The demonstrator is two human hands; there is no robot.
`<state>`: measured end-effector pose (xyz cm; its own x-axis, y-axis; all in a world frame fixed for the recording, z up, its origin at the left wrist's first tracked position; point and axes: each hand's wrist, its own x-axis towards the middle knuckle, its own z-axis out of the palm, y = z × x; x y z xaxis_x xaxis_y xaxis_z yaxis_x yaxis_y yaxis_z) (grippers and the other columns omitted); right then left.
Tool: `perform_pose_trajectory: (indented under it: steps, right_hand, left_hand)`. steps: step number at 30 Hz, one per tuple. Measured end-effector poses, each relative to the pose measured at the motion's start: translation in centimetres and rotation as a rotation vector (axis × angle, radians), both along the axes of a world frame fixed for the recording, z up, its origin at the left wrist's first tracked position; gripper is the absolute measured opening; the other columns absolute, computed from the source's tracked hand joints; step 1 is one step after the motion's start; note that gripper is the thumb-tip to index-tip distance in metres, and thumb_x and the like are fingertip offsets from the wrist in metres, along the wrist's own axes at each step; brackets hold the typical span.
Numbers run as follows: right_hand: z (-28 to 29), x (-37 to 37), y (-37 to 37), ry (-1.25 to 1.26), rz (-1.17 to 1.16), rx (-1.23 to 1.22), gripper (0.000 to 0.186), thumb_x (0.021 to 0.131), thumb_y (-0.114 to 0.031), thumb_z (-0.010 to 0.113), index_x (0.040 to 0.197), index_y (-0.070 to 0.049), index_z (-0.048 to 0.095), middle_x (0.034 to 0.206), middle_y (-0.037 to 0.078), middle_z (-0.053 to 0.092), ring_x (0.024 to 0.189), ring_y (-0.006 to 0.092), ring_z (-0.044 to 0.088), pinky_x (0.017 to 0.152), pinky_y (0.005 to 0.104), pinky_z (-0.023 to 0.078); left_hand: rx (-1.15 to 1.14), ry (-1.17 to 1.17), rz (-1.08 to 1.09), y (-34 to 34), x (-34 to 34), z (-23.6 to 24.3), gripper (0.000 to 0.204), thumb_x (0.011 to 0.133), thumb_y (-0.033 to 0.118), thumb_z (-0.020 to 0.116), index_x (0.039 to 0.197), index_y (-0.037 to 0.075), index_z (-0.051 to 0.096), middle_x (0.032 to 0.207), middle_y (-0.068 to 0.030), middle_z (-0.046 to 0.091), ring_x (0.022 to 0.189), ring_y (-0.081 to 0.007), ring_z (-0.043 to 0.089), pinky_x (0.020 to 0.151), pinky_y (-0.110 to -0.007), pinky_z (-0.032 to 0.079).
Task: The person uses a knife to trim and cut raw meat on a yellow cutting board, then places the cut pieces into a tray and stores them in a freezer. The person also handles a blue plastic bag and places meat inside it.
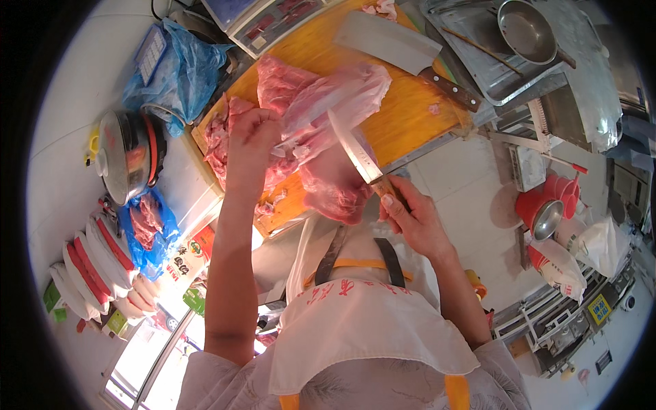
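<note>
A large piece of raw meat [338, 178], pink with pale membrane and fat, spreads over the wooden cutting board [417, 113] and overhangs its near edge. My left hand [256, 133] is closed on the meat's left part, fingers curled into it. My right hand [413, 215] grips a knife [355, 150] by its wooden handle. The blade slants up and left across the meat, its tip near the pale membrane. Smaller meat trimmings [270, 205] lie near the board's front left edge.
A broad cleaver [389, 42] rests at the board's far right. Beyond it stands a metal tray [478, 51] with a steel ladle [527, 31]. On the left are a blue plastic bag [184, 68], a round lidded cooker [126, 157] and meat in another blue bag [147, 222]. Red containers [540, 208] stand right.
</note>
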<state>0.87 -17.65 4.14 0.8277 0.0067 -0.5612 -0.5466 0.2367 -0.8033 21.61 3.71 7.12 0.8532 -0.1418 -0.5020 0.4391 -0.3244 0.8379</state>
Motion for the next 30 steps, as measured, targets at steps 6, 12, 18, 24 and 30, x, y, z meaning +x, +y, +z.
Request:
perform_pose_trajectory:
  steps: [6,12,18,24,30]
  right_hand:
    - [-0.7,0.9,-1.0,-0.124,0.053,-0.168,0.030,0.106,-0.019,0.058,0.128,0.001,0.061,0.091,0.008,0.067,0.077,0.0133,0.063,0.070,0.0290,0.052]
    - [-1.4,2.0,-2.2,-0.138,0.126,-0.168,0.029,0.104,-0.014,0.058,0.129,0.001,0.061,0.095,0.010,0.068,0.079,0.0164,0.064,0.074,0.0309,0.053]
    - [-3.2,2.5,-2.6,-0.190,0.160,-0.226,0.029,0.104,-0.013,0.059,0.129,0.002,0.061,0.093,0.012,0.068,0.079,0.0190,0.066,0.074,0.0317,0.053]
    - [-3.9,3.0,-2.5,-0.233,0.177,-0.223,0.031,0.104,-0.012,0.058,0.131,0.001,0.060,0.092,0.012,0.068,0.078,0.0196,0.066,0.073,0.0325,0.053]
    - [-4.3,3.3,-1.9,-0.262,0.202,-0.212,0.032,0.104,-0.014,0.059,0.134,-0.002,0.061,0.089,0.011,0.067,0.072,0.0193,0.062,0.069,0.0322,0.052]
  left_hand:
    - [0.629,-0.200,-0.547,-2.0,-0.6,3.0,0.022,0.094,0.019,0.061,0.088,-0.001,0.068,0.064,-0.0084,0.061,0.062,-0.0113,0.061,0.058,-0.032,0.047]
    - [0.459,-0.026,-0.529,-1.0,0.6,1.3,0.022,0.092,0.015,0.059,0.080,-0.002,0.068,0.063,-0.0050,0.058,0.058,-0.0099,0.053,0.056,-0.029,0.044]
    - [0.129,0.245,-0.274,-1.0,0.7,1.2,0.013,0.093,0.009,0.058,0.095,-0.001,0.068,0.066,0.0039,0.048,0.056,-0.0066,0.043,0.052,-0.026,0.036]
    - [0.073,0.225,-0.303,0.1,0.3,0.8,0.014,0.095,0.007,0.056,0.099,-0.003,0.065,0.066,0.0031,0.047,0.055,-0.0067,0.039,0.053,-0.026,0.034]
    - [0.008,0.222,-0.272,0.9,0.1,0.7,0.014,0.095,0.007,0.055,0.096,-0.002,0.065,0.068,0.0032,0.048,0.056,-0.0059,0.039,0.053,-0.025,0.032]
